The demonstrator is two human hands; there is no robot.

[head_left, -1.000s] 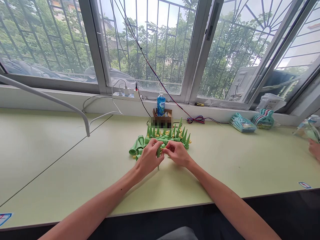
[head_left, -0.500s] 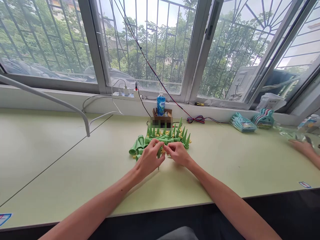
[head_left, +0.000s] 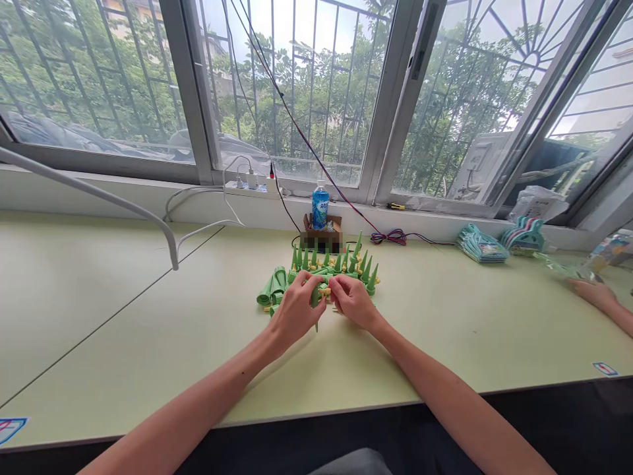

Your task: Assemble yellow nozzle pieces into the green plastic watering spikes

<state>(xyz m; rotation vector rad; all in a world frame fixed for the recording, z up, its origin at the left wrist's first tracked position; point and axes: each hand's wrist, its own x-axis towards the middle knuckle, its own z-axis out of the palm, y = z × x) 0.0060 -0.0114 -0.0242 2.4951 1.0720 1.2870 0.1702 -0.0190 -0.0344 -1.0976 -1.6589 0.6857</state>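
Observation:
My left hand (head_left: 298, 305) is closed round a green plastic plant watering spike (head_left: 315, 295), its narrow tip pointing down below the fingers. Close beside it, my right hand (head_left: 352, 300) has thumb and fingers pinched together. A small yellow valve piece (head_left: 324, 291) shows between the two hands; whether the right fingers touch it I cannot tell. Just beyond the hands, several green spikes (head_left: 372, 278) stand point up in a row with yellow pieces among them. More hollow green cones (head_left: 266, 293) lie on their sides at the left of the pile.
Behind the pile stand a small cardboard box (head_left: 335, 224) and a blue bottle (head_left: 320, 206). A coiled cable (head_left: 389, 237) and packs of teal hangers (head_left: 481, 244) lie along the sill. At far right, another person's hand (head_left: 593, 292) touches clear plastic packaging. A white tube (head_left: 123, 201) arches in from the left.
My right fingers have drawn slightly right, away from the left fingertips, and the yellow piece shows more between them. The view has shifted a little.

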